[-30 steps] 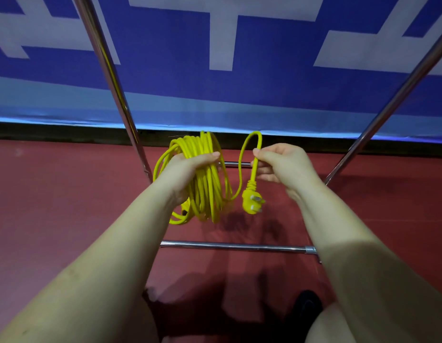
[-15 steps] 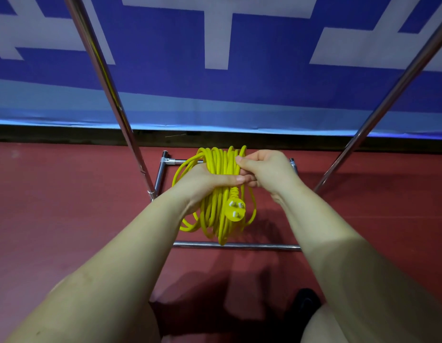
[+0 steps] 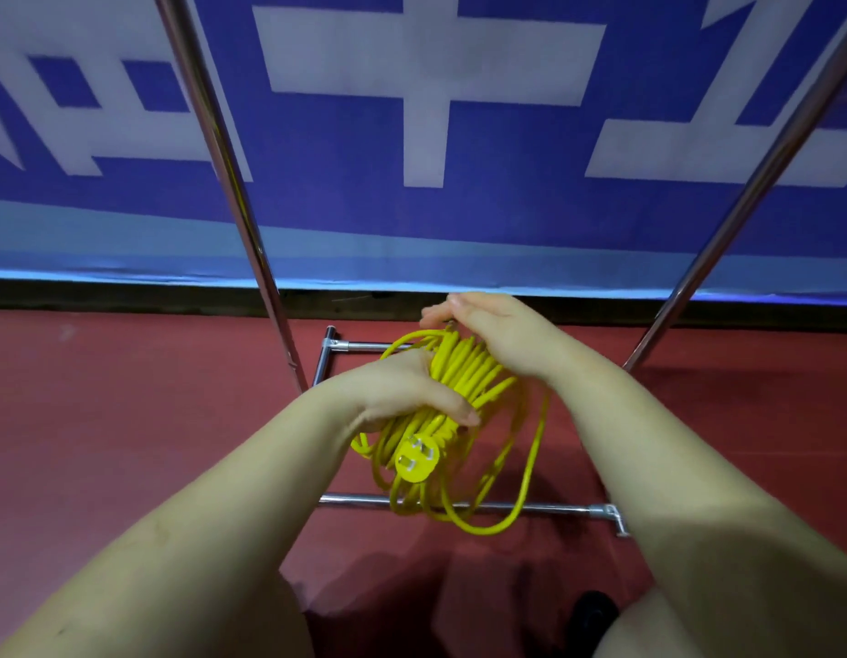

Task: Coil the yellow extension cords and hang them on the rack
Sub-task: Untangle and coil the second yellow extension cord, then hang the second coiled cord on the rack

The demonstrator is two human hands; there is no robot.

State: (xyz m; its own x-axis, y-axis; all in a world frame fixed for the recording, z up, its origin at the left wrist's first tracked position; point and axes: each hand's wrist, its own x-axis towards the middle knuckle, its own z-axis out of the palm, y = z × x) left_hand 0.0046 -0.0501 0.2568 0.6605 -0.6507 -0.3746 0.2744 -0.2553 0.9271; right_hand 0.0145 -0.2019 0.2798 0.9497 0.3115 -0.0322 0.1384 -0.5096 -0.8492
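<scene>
A coiled yellow extension cord (image 3: 464, 372) hangs between my two hands above the rack's base. My left hand (image 3: 402, 391) is closed around the middle of the bundle. My right hand (image 3: 497, 334) sits over the top of the coil, fingers curled on the cord's upper end. The yellow three-pin plug (image 3: 417, 460) dangles just under my left hand, pins facing me. One long loose loop (image 3: 521, 486) droops lower than the rest, down to the front bar. The chrome rack (image 3: 222, 149) rises on slanted poles left and right of my hands.
The rack's base bars (image 3: 360, 500) lie on the red floor (image 3: 103, 420) below the coil. A blue and white banner (image 3: 421, 135) fills the wall behind. A dark shoe (image 3: 595, 610) shows at the bottom edge.
My right hand has moved from the plug end up and over the top of the coil. The plug now hangs free below my left hand, and a long loop has dropped down.
</scene>
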